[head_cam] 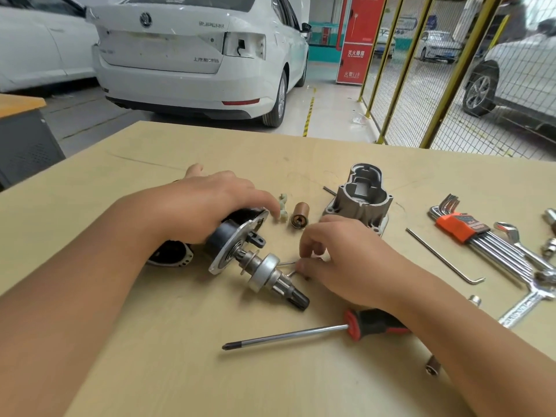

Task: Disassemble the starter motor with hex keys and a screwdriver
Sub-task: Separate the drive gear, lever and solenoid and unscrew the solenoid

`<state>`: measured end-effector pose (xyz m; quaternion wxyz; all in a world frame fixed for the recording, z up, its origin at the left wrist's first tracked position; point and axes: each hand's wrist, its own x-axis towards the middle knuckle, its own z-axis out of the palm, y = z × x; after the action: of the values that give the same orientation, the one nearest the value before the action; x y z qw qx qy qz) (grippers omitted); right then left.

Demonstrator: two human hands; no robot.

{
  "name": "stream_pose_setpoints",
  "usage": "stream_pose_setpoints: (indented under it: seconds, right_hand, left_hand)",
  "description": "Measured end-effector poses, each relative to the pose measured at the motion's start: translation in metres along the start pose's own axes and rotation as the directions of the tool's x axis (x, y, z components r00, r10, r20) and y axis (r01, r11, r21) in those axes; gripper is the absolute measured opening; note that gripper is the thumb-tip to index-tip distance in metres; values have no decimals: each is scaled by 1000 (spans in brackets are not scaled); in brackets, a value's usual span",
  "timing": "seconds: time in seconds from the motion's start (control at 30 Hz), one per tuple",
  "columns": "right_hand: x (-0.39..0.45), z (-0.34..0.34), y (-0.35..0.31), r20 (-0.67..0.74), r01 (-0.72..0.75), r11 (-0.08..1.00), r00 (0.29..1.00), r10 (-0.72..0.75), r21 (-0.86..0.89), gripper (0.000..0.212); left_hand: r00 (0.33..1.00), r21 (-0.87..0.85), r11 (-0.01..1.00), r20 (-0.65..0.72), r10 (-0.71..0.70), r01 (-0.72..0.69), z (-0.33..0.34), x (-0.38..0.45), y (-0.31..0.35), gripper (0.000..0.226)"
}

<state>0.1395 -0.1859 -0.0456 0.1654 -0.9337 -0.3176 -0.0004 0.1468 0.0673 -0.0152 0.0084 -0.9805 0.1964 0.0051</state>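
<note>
Motor [240,251] half stripped on the table [150,356], both hands at it
The motor lies mid-table with its shaft [270,275] running down and to the right, pinion end toward the screwdriver [301,332]. The left hand [207,203] is curled over the black body, gripping it. The right hand [334,254], nearer the shaft, sits just right of it, fingers bent to pinch a thin bent piece of metal beside the clutch; what the piece is I cannot tell. The housing [358,200], a plunger [299,215] and a small plastic lever [282,207] lie beyond; the hex keys [469,233] are well to the right
</note>
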Motion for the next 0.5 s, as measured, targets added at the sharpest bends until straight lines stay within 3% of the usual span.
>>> stream_pose_setpoints:
  seconds: [0.23,0.5]
  right_hand:
    - [2,-2,9,64,-43,999,997,42,12,24]
    - [-12,-19,42,-68,-65,942,993,92,330,20]
  left_hand:
    - [998,-17,998,13,58,-58,-1,-4,1,91]
    - [996,-52,994,7,94,-93,-2,-5,2,80]
